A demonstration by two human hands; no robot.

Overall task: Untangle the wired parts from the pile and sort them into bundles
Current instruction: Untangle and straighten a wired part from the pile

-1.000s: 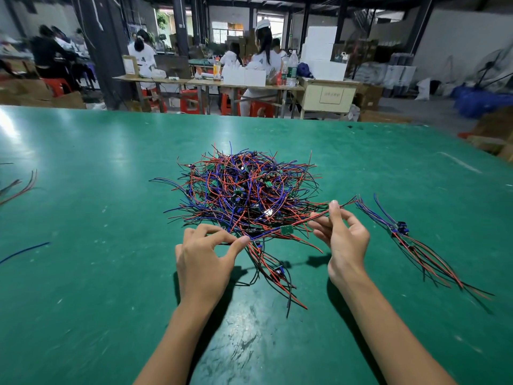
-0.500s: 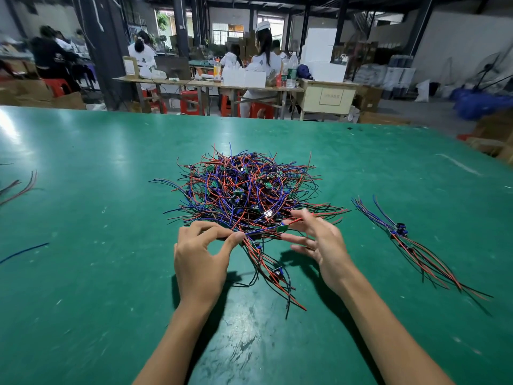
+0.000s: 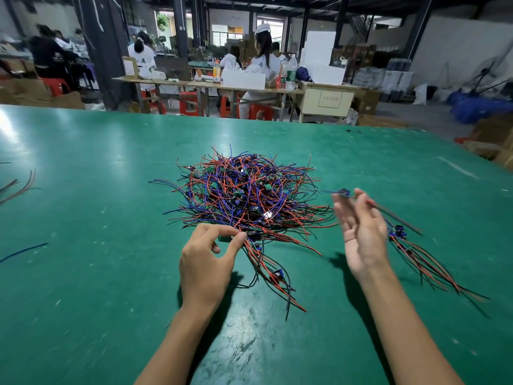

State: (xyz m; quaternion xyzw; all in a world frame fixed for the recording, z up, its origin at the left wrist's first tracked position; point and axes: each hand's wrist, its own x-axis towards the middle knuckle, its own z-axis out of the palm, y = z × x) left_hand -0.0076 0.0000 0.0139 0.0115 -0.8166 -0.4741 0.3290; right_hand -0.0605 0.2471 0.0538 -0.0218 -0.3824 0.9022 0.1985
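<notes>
Big workshop floor, green table (image 3: 83, 190) up front, other people at benches way at the back with red stools (image 3: 188, 102) and white boxes (image 3: 319, 61). Smack in the middle of the table: pile (image 3: 244, 195) of red, blue and black wires, little green boards tangled all through it. Left hand (image 3: 206, 259) down at the near edge of the pile, thumb and forefinger pinching a small green board (image 3: 225, 238), other fingers curled under. Few wires trailing from that spot toward the near side, ending around a loose part (image 3: 278, 273) with a blue bit on it. Right hand (image 3: 361, 234) lifted off the table to the right of the pile, palm facing left, fingers mostly straight, fingertips (image 3: 358, 194) nipping one wired part (image 3: 344, 192), pretty blurry, its red wire running off to the right. Just right of that hand and partly behind it, flat on the table: bundle (image 3: 416, 254) of sorted parts, blue ends together, wires fanned toward the near right. Far left edge: couple of stray wires (image 3: 19, 187) plus a lone blue wire (image 3: 25, 251), well apart from the pile.
</notes>
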